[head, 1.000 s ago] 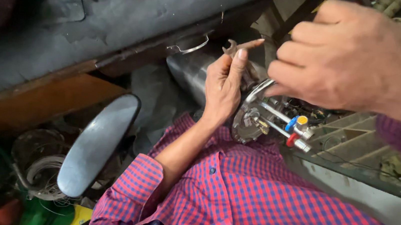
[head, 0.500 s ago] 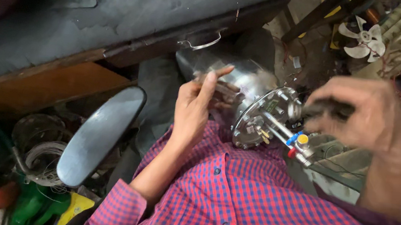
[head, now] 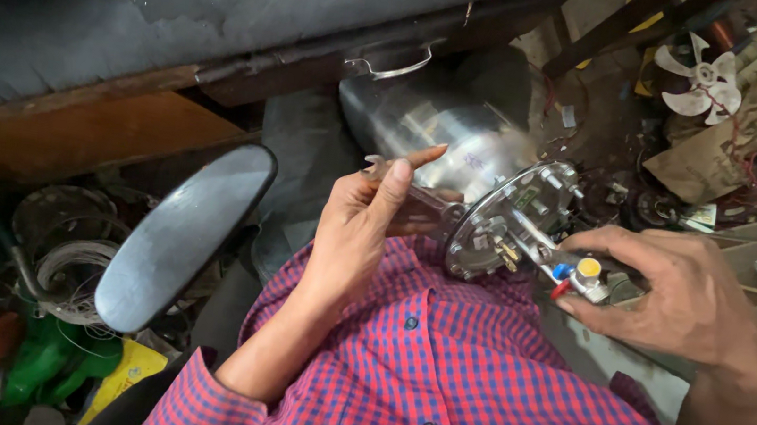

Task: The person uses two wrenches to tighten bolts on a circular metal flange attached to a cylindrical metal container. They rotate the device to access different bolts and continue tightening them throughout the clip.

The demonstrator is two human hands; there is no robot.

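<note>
Against the checked shirt (head: 473, 385), the left hand (head: 362, 230) half-curls around a spanner (head: 422, 203). The right hand (head: 682, 299) pinches the fitting (head: 585, 276) on a shiny steel cylinder (head: 444, 139), which lies tilted.

A grimy grey workbench (head: 231, 6) with a worn wooden edge (head: 74, 130) overhangs cluttered floor.

Counts: two hands, left hand (head: 359, 229) and right hand (head: 673, 294). One shiny metal cylinder (head: 435, 129) with one round end plate (head: 510, 223). One wrench (head: 418, 198). One oval mirror (head: 186, 233). One white fan blade (head: 702, 79). One wire coil (head: 72, 273). One metal handle (head: 390, 67). One checked shirt (head: 454, 383).
</note>
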